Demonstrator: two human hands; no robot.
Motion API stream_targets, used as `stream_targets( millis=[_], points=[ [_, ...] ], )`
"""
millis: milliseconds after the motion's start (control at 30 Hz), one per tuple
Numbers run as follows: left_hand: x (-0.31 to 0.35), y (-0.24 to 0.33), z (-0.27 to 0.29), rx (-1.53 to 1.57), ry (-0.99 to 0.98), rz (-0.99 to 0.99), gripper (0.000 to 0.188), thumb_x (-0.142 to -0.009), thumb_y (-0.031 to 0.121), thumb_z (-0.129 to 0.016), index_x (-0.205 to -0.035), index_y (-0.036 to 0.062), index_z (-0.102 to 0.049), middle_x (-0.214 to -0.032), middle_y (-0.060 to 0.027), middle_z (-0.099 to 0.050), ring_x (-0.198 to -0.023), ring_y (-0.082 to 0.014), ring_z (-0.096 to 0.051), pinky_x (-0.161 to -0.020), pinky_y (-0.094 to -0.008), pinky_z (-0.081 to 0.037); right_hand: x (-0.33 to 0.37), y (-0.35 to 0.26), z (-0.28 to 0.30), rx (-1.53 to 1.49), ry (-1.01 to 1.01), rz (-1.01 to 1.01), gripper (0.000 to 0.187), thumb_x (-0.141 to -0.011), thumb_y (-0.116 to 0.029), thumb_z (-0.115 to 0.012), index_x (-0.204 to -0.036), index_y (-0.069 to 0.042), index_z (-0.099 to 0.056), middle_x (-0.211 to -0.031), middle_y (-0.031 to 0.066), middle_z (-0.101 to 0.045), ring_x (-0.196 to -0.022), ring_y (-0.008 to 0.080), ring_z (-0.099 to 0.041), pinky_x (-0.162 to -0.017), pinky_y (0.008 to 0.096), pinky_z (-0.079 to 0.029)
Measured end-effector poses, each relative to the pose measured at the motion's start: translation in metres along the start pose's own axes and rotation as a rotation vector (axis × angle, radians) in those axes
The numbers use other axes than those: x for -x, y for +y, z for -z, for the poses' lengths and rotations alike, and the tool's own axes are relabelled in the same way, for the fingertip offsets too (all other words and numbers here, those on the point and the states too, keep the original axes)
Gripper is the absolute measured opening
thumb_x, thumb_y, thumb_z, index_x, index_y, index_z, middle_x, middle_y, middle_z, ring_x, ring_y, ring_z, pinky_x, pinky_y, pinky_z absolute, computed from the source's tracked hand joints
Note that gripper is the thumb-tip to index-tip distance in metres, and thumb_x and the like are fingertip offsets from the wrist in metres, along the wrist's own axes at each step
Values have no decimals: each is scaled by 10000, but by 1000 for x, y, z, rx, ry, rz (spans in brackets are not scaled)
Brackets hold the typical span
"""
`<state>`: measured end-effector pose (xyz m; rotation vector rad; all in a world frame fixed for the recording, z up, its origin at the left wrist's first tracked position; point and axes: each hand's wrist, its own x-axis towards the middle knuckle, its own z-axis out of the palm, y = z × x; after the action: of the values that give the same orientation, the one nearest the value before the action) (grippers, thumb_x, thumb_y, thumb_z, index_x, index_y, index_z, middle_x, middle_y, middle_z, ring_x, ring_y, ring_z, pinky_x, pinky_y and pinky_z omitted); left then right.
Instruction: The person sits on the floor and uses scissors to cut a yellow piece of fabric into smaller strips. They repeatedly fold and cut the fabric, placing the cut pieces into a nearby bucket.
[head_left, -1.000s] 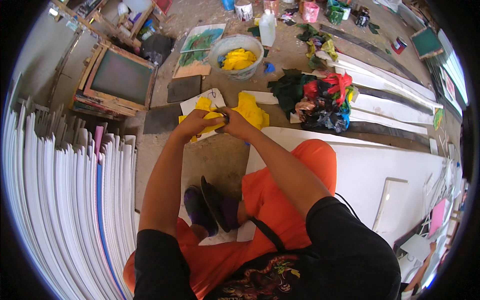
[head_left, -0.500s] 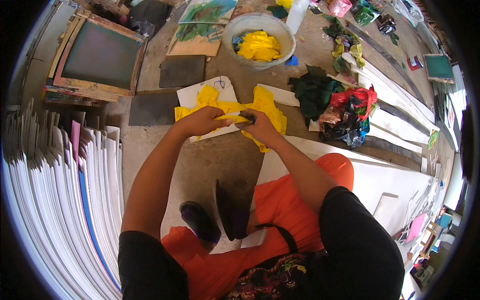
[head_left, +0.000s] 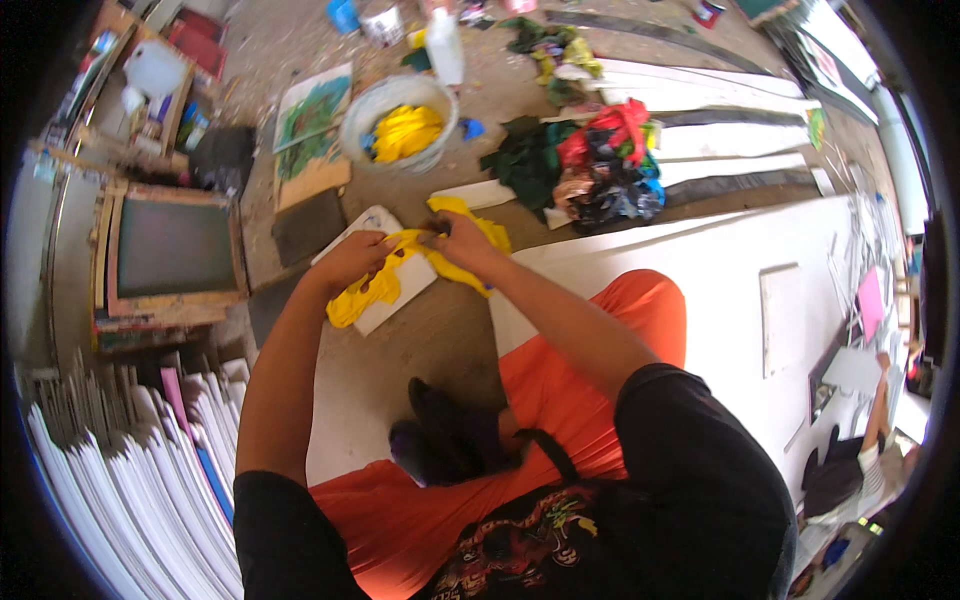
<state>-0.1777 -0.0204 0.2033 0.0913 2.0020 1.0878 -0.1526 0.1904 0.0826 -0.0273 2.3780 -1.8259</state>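
Observation:
A bright yellow cloth (head_left: 368,298) is stretched between my two hands, its loose ends hanging on either side. My left hand (head_left: 352,262) is closed on its left part, and my right hand (head_left: 466,243) pinches it a short way to the right. Dark stains mark the fingers of the right hand. Beneath the cloth a small white board (head_left: 402,292) lies on the floor, partly covered. Farther off stands a pale round basin (head_left: 356,118) with a heap of yellow cloth (head_left: 406,132) and a bit of blue inside.
Dark green cloth (head_left: 522,165) and a tangle of red and black plastic bags (head_left: 612,170) lie right of the basin. A white bottle (head_left: 444,48) stands behind it. Framed screens (head_left: 178,250) and upright white sheets (head_left: 130,490) line my left. A large white panel (head_left: 700,270) extends rightward; another person (head_left: 850,470) is at far right.
The view has swung to the right, so the basin and bags appear farther left and another person shows at the right. Both hands still grip the yellow cloth, which now hangs differently over the board.

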Motion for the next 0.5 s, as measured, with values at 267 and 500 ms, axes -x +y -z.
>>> stream_targets(
  millis=[267, 500],
  points=[
    [-7, 10, -81, 464, 191, -56, 327, -1026, 357, -519, -1023, 48, -624, -674, 3, -486, -636, -137, -534, -634, -315, -511, 46, -24, 31, -402, 180, -214, 437, -769, -266, -777, -1081, 10, -643, -983, 178, -691, -942, 317, -670, -822, 392, -497],
    [-5, 19, -120, 1202, 308, -52, 307, -1048, 347, -453, -1132, 97, -609, -841, -19, -626, -787, -194, -621, -761, -365, -532, 51, -46, 36, -524, 237, -261, 280, -830, -223, -739, -935, 24, -660, -795, 96, -665, -649, 188, -610, -561, 313, -448]
  ],
)
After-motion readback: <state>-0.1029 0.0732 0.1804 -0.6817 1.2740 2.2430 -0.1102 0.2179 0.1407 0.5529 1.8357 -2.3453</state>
